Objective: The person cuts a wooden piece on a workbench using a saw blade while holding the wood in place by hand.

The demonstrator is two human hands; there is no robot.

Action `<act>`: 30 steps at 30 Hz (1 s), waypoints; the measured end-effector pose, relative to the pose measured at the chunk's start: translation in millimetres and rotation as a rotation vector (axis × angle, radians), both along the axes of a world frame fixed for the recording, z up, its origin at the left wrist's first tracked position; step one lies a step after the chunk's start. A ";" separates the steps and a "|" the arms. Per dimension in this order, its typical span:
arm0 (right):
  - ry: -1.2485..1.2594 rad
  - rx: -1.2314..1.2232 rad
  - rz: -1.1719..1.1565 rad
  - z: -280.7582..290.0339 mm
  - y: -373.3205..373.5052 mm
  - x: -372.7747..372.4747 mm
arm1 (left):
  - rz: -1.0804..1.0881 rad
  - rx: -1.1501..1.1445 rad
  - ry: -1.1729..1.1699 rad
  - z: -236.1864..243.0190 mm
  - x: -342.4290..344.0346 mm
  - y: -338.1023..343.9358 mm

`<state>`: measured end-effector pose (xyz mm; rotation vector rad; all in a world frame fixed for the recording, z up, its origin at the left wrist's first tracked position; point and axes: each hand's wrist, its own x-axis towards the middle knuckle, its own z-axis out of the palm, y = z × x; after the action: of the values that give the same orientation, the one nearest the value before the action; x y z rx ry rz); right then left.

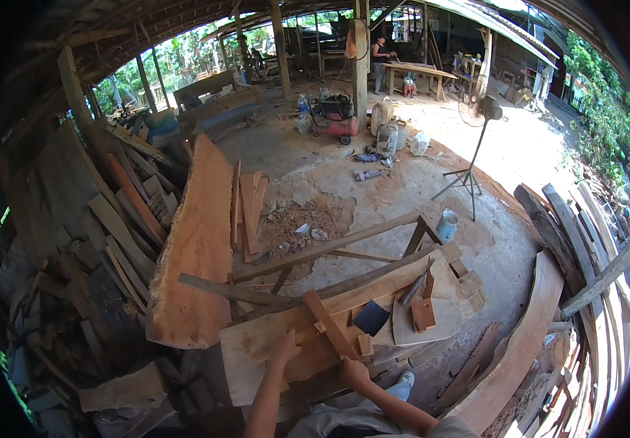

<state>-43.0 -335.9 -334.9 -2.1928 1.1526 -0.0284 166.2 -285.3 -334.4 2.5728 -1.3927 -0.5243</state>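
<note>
A reddish-brown wooden board lies slantwise across a long pale plank that serves as a bench top. My right hand is closed around the board's near end. To its left, my left hand rests over the plank with its fingers curled; whatever it may hold is hidden. A small light wood block sits against the board's left part. Right of the board are a dark square sheet, another small block, a reddish-brown wood piece and a dark rod-like tool.
A wide live-edge slab leans at the left beside stacked lumber. Beyond the bench runs a wooden frame, with a metal can and a stand fan farther right. A red compressor and a person are farther back.
</note>
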 end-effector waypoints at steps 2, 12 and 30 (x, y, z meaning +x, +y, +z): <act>0.001 -0.042 0.028 -0.6 1.0 0.3 | -0.012 0.039 0.082 -1.6 3.3 -2.3; 0.053 -0.063 0.062 7.3 6.9 -10.0 | -0.123 0.130 0.282 -7.1 19.4 -6.9; 0.041 -0.055 0.017 3.1 -2.4 8.9 | -0.051 -0.035 0.344 -3.8 3.0 -2.8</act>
<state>-34.1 -338.2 -331.7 -2.2616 1.1680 -0.0082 169.2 -288.1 -338.2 2.2852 -1.3335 -0.8930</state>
